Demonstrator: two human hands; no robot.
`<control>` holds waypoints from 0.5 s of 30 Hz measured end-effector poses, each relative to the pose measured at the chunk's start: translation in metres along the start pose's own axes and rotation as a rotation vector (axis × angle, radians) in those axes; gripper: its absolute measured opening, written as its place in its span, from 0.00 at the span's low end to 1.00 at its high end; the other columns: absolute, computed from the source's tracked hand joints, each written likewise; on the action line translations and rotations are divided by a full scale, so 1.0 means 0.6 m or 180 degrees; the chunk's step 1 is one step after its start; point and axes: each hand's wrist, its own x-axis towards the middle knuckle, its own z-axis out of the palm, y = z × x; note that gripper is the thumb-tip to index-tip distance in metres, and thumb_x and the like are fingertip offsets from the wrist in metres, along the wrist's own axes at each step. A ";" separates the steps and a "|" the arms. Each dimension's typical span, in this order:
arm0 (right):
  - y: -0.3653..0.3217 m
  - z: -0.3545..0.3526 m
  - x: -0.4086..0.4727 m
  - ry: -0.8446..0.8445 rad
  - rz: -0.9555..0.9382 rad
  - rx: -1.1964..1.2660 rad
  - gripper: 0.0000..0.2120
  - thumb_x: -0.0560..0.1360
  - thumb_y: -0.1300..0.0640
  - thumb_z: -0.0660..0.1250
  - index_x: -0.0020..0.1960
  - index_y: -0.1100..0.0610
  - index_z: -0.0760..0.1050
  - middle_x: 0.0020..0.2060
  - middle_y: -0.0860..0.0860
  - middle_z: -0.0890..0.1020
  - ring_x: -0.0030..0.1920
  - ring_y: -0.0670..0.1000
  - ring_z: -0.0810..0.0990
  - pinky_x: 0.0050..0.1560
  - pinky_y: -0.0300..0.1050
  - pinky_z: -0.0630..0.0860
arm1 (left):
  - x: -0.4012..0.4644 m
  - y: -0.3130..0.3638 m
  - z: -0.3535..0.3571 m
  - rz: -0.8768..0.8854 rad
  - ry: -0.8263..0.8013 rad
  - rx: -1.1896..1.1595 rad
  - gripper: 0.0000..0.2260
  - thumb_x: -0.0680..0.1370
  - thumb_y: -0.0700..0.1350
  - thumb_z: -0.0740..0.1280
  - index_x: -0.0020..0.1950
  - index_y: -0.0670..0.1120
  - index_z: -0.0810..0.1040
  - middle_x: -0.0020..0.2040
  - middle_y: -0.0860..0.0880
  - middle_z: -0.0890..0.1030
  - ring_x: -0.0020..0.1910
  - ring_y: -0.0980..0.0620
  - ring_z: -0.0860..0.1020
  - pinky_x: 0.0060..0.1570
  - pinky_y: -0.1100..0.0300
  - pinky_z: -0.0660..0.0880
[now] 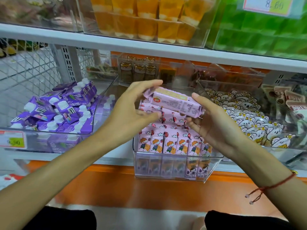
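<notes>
- My right hand (pixel 214 125) grips the pink pack (pixel 176 102), thumb at its right end and fingers curled beneath.
- My left hand (pixel 132 107) is spread with straight fingers at the pack's crimped left end, probably touching; blur hides the contact.
- The pack hangs tilted above the clear bin (pixel 144 175) of matching packs, free of its rim.
- Purple cartons (pixel 54 113) sit left and white packets (pixel 249 123) right, with the shelf edge (pixel 149 47) well overhead.

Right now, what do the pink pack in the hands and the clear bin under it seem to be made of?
The pink pack, held in the right hand, looks like thin printed plastic film, slightly glossy: its end is crimped and flared. The bin looks like clear rigid plastic, maybe acrylic: the packs inside show through its front wall.
</notes>
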 end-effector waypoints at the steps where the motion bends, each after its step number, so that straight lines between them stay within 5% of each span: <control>1: 0.000 -0.001 0.003 0.0001 0.0067 0.0071 0.12 0.76 0.51 0.66 0.41 0.54 0.85 0.39 0.53 0.83 0.31 0.46 0.78 0.36 0.35 0.77 | 0.002 -0.001 -0.004 0.0167 0.0031 0.0298 0.25 0.72 0.37 0.74 0.66 0.52 0.75 0.61 0.54 0.75 0.49 0.66 0.76 0.39 0.68 0.75; 7: -0.004 0.008 0.042 0.0142 0.0132 -0.0072 0.18 0.78 0.42 0.59 0.53 0.56 0.76 0.37 0.52 0.84 0.34 0.47 0.82 0.33 0.36 0.78 | 0.024 -0.019 -0.042 0.0367 0.0546 0.0826 0.18 0.71 0.53 0.72 0.60 0.54 0.79 0.50 0.61 0.76 0.43 0.67 0.75 0.45 0.74 0.71; 12: 0.020 0.030 0.103 0.0337 -0.0898 -0.2620 0.06 0.79 0.59 0.61 0.54 0.56 0.75 0.45 0.49 0.80 0.42 0.46 0.78 0.39 0.30 0.75 | 0.055 -0.049 -0.065 0.0218 0.1081 0.1037 0.15 0.74 0.46 0.73 0.60 0.49 0.79 0.53 0.52 0.77 0.47 0.67 0.73 0.50 0.79 0.65; 15: 0.046 0.050 0.141 -0.0062 -0.1326 -0.3983 0.12 0.79 0.58 0.61 0.61 0.56 0.75 0.55 0.53 0.79 0.53 0.52 0.77 0.52 0.45 0.73 | 0.069 -0.057 -0.064 0.0129 0.1071 0.0937 0.16 0.73 0.45 0.74 0.60 0.49 0.79 0.54 0.51 0.81 0.47 0.65 0.77 0.53 0.73 0.71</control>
